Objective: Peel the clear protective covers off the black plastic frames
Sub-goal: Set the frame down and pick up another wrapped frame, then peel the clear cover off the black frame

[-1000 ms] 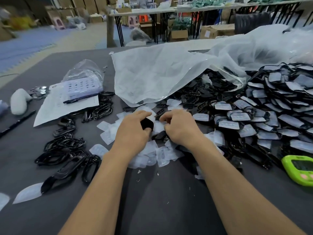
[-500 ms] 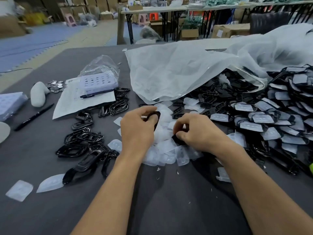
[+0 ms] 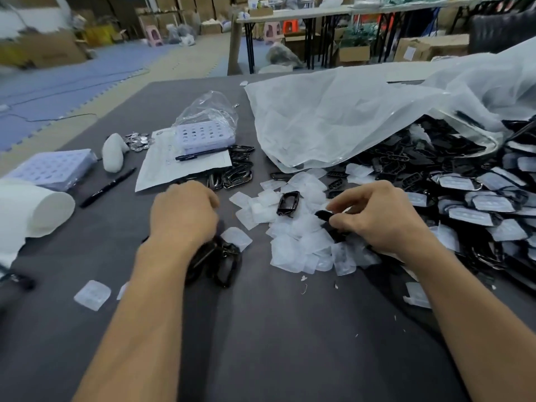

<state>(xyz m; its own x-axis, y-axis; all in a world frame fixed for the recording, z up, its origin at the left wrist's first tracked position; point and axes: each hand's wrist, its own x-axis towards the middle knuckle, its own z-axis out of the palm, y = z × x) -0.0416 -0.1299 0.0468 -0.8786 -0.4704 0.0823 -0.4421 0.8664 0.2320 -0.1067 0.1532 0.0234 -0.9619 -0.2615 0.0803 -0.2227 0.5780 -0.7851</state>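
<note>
Head view: right hand [image 3: 380,219] pinches one black frame [image 3: 325,216] at its fingertips, above loose clear covers [image 3: 298,237] mid-tabletop [image 3: 275,329]. Left hand [image 3: 185,213] curled over bare frames [image 3: 223,265]; whether it holds anything cannot be told.

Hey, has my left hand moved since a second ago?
Yes. The left hand has gone left, off the pile of clear covers and over to the heap of peeled black frames beside it.

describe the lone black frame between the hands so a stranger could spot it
Find the whitish heap of peeled covers mid-table. On its far part lies the black frame. It alone lies apart from other frames, open middle showing white beneath.
</note>
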